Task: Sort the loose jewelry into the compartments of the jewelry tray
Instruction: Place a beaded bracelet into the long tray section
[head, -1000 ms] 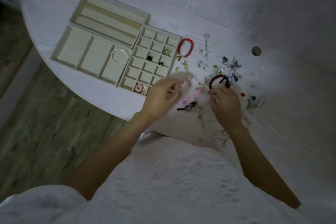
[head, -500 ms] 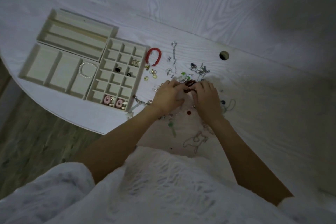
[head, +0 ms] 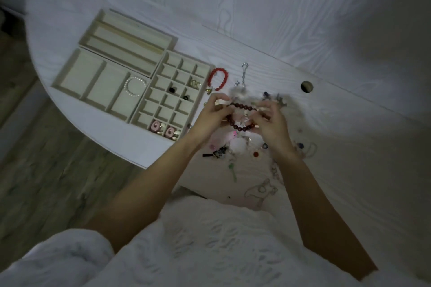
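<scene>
1. Both hands are on the same piece right now: a dark red bead bracelet (head: 241, 107), held up off the white table (head: 303, 30) as a loop. The left hand (head: 211, 119) pinches its left end and the right hand (head: 271, 123) pinches its right end, fingers curled round the beads on both sides. So neither hand is free.

2. The loop's long axis runs pretty much hand to hand, left-right between the two pinches, with one strand of beads on the far side and one on the near side.

3. The relation that matters: the jewelry tray (head: 70, 72) sits off to the left of the grip and a bit farther away. The wide compartments are the farthest left, well apart from the hands, past the grid of small squares that lies just beside the left hand.

4. A pearl bracelet (head: 135, 86) already lies in the rightmost wide compartment, so I'd guess that's where bracelets go.

5. The left hand is clearly nearer the tray, so my bet is the right lets go and the left carries it over.

6. A red bracelet (head: 218, 78) lies loose just beyond the left hand, between grip and tray. The rest of the loose jewelry pile (head: 233, 151) lies under and nearer than the hands.
</scene>
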Demonstrator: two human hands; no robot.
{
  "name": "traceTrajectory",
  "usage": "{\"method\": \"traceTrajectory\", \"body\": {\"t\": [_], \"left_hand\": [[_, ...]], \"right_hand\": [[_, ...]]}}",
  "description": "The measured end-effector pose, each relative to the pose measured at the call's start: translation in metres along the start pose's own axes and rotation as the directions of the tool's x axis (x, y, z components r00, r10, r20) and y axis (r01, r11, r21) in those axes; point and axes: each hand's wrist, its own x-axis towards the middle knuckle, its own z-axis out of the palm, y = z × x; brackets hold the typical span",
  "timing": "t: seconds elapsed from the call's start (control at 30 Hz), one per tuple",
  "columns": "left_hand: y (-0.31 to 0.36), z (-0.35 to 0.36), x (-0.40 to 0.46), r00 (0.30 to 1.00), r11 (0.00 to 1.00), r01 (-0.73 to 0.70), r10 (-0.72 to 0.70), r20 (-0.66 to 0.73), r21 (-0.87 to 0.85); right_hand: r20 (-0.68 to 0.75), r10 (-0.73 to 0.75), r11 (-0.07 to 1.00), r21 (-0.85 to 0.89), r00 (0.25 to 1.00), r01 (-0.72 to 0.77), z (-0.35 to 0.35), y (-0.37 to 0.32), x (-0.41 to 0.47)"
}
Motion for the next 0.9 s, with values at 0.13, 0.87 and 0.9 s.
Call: {"method": "traceTrajectory", "body": {"t": [0.13, 0.87, 0.9], "left_hand": [[-0.015, -0.075, -0.032, 0.992, 0.999, -0.052, 0.05, -0.12, -0.016], [0.002, -0.304, -0.013, 0.85, 0.694, 0.056, 0.344, -0.399, 0.717], [0.002, -0.306, -0.012, 0.85, 0.643, 0.06, 0.367, -0.377, 0.763]], "right_hand": [[0.261, 0.199, 0.977, 0.026, 0.945, -0.213, 0.064, 0.003, -0.002], [0.343, -0.085, 0.921, -0.332, 0.935, 0.205, 0.334, -0.047, 0.073], [0.34, -0.136, 0.886, -0.379, 0.93, 0.268, 0.334, -0.047, 0.073]]}}
